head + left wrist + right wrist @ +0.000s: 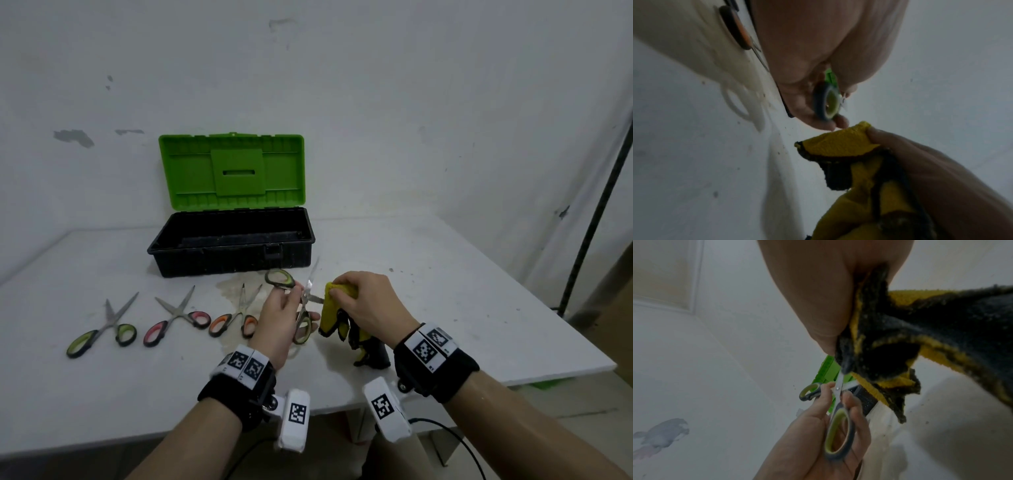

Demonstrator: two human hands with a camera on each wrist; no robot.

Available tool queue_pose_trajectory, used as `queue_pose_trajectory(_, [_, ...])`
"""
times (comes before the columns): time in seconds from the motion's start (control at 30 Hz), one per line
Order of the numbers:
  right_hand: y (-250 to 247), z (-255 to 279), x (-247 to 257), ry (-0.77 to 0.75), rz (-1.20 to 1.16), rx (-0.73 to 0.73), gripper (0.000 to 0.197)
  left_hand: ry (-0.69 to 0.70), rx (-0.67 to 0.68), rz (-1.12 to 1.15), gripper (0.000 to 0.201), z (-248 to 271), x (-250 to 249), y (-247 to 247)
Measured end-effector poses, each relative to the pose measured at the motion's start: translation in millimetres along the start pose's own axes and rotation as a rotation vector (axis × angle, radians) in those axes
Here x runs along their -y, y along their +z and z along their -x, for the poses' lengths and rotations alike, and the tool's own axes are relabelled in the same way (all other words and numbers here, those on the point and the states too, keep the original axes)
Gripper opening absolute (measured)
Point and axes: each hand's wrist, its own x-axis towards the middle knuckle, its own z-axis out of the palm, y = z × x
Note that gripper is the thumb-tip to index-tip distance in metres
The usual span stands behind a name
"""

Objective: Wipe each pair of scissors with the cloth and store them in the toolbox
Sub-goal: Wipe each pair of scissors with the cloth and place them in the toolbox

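Note:
My left hand (284, 315) grips a pair of green-handled scissors (301, 301) above the table, blades spread apart. One loop (838, 433) lies in the palm; the other loop (280, 278) sticks up to the left. My right hand (366, 301) pinches a yellow and black cloth (337, 315) around one blade; the cloth's tail hangs to the table. In the right wrist view the blade (840, 379) runs into the cloth (900, 340). The left wrist view shows the loop (828, 102) and the cloth (842, 142) just below. The toolbox (233, 246) stands open behind, its tub black.
Three more pairs of scissors lie in a row on the white table: green-handled (102, 329), pink-handled (176, 320) and orange-handled (236, 317). The green lid (231, 169) leans up against the wall. A dark pole (596, 212) stands at the right edge. A stain marks the table under the orange pair.

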Motion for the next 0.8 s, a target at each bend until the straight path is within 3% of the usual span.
queue_pose_trajectory(0.17, [-4, 5, 3, 0.028, -0.087, -0.018, 0.018, 0.046, -0.044, -0.096, 0.021, 0, 4, -1])
queue_pose_trajectory(0.3, [-2, 7, 8, -0.095, -0.03, -0.021, 0.025, 0.074, -0.08, -0.084, 0.023, 2, 0, 2])
queue_pose_trajectory(0.53, [14, 0, 7, -0.317, -0.028, -0.104, 0.015, 0.102, -0.087, -0.057, 0.025, 4, -5, 7])
queue_pose_trajectory(0.8, [25, -5, 0, -0.295, 0.03, -0.149, 0.018, 0.175, -0.018, -0.127, 0.032, 8, 1, 5])
